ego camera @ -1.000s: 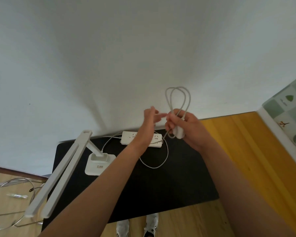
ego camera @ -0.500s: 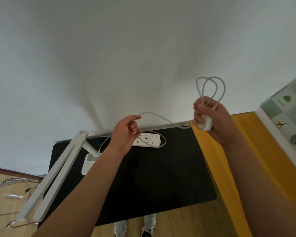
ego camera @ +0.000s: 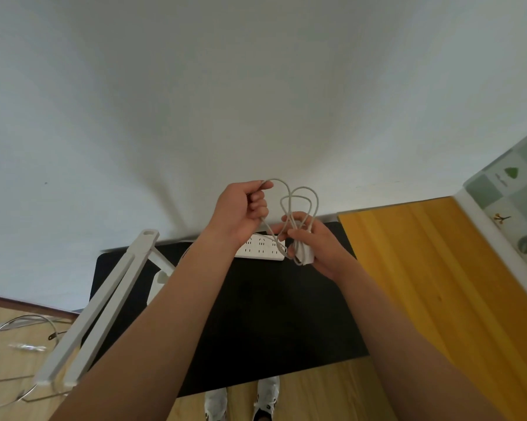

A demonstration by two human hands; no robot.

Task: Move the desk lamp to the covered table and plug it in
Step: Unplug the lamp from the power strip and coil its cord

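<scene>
A white desk lamp (ego camera: 104,302) with a long double-bar head stands on the left of the black table (ego camera: 274,323); my left forearm hides most of its base. My right hand (ego camera: 317,247) holds the lamp's white plug adapter (ego camera: 304,256) together with several loops of the grey cable (ego camera: 301,202). My left hand (ego camera: 241,214) pinches another stretch of the same cable just left of the loops. A white power strip (ego camera: 262,247) lies at the table's back edge, under my hands.
A yellow wooden surface (ego camera: 438,284) adjoins the black table on the right, and beyond it a table with a green leaf-patterned cover (ego camera: 517,208). A wire frame (ego camera: 19,354) stands on the floor at left. A white wall rises behind. My shoes (ego camera: 241,399) show below.
My hands were apart with the cable stretched between them. They have come back together over the power strip, adding another loop to the bundle in my right hand.
</scene>
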